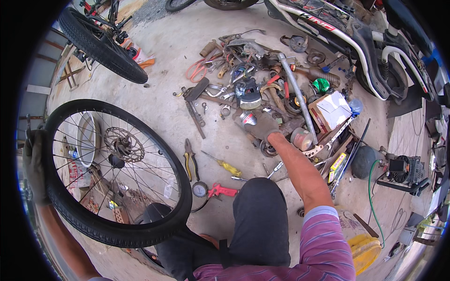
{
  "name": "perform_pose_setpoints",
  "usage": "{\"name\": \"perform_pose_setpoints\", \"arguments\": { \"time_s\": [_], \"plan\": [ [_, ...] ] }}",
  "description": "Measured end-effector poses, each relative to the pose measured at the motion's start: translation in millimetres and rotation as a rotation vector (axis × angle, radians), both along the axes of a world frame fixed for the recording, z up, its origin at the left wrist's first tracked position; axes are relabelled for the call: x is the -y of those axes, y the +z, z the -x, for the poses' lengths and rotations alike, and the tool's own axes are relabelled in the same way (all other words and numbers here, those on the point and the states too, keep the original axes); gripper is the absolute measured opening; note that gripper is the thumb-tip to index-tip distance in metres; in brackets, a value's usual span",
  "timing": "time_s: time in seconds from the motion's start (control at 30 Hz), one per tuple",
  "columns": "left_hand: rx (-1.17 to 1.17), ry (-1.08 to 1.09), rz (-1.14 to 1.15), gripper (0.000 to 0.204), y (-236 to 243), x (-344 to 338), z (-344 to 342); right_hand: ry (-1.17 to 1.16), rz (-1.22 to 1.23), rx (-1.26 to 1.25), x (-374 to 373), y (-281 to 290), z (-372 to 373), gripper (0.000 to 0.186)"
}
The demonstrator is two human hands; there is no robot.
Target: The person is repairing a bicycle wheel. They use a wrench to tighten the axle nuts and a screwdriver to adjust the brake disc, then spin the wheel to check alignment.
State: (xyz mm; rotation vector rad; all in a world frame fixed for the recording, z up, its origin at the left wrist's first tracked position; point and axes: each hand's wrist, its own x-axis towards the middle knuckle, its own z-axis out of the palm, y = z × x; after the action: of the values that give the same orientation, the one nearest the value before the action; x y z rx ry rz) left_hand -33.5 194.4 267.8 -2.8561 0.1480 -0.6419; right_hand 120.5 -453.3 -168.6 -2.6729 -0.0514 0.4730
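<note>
"Left hand (35, 161) first: what was it doing?"

"From my remote seat I saw it, grey-gloved, clasping a black-tyred, spoked bicycle wheel (123, 144), tilted beside the dark-trousered left leg (176, 255). The gloved right hand (262, 127) was at a round silver-and-red can (248, 118); I couldn't tell whether its fingers had closed."

"And beyond the knees?"

"I noted a red-handled inflator with a round gauge (222, 190), then a yellow-handled screwdriver (228, 168) and yellow-and-black pliers (190, 159). Farther lay a heap of metal tools (248, 90); past it, a white-framed motorcycle (354, 44)."

Bold capitals (318, 22) on white motorbike frame (362, 55); red lettering on pale package (80, 179); tiny illegible print on yellow box (337, 165).
</note>
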Motion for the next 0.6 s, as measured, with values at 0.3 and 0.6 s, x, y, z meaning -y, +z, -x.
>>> {"name": "perform_pose_setpoints", "arguments": {
  "time_s": [0.3, 0.6],
  "plan": [
    [-0.029, 0.077, 0.204, 0.042, 8.0, -17.3, 3.4, -0.515, -0.355, -0.041, -24.1, 1.0, -52.0, 0.089],
    [-0.009, -0.068, -0.266, 0.042, 16.9, -5.6, 3.2, -0.634, -0.361, 0.047, -64.7, 11.6, -74.9, 0.072]
  ]
}}
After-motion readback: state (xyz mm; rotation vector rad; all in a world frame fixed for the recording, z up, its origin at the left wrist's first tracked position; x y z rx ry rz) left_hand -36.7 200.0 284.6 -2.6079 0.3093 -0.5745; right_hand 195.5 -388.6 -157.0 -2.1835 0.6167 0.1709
